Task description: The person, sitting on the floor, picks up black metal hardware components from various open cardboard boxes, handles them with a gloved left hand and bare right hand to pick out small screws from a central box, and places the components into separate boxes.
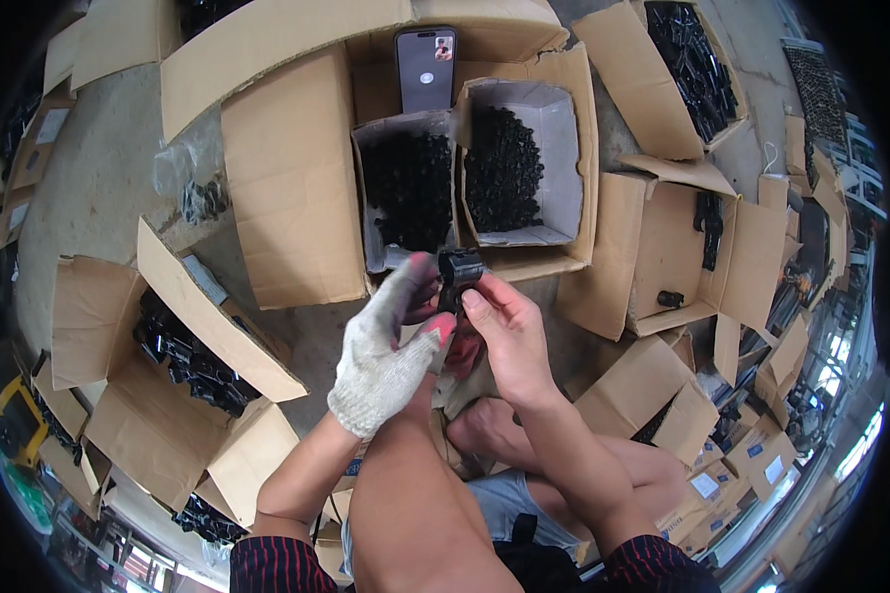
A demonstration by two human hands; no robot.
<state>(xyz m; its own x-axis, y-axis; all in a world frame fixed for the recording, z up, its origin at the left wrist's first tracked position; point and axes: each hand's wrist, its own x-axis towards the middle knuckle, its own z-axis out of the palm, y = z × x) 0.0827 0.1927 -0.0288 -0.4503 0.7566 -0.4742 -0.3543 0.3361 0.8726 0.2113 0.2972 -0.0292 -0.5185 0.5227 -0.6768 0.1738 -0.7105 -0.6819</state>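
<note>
Between thumb and fingers, my bare right hand (507, 331) pinches a black plastic ring-shaped part (460, 267), lifted in front of the near edge of a large cardboard box. Close on its left is my left hand (391, 341), in a whitish knit glove with pink fingertips. Its thumb and fingers stand apart around the part's lower side; whether the thumb touches it I cannot tell. Just beyond, the large box (292, 178) holds two grey-walled bins, a left one (374, 259) and a right one (561, 128), both heaped with small black pieces (504, 168).
A phone (425, 74) leans upright behind the bins. Open cardboard boxes of black parts stand at left (173, 425) and upper right (628, 84). The right-hand box (613, 257) holds a few black parts. A clear plastic bag (176, 168) lies on the floor.
</note>
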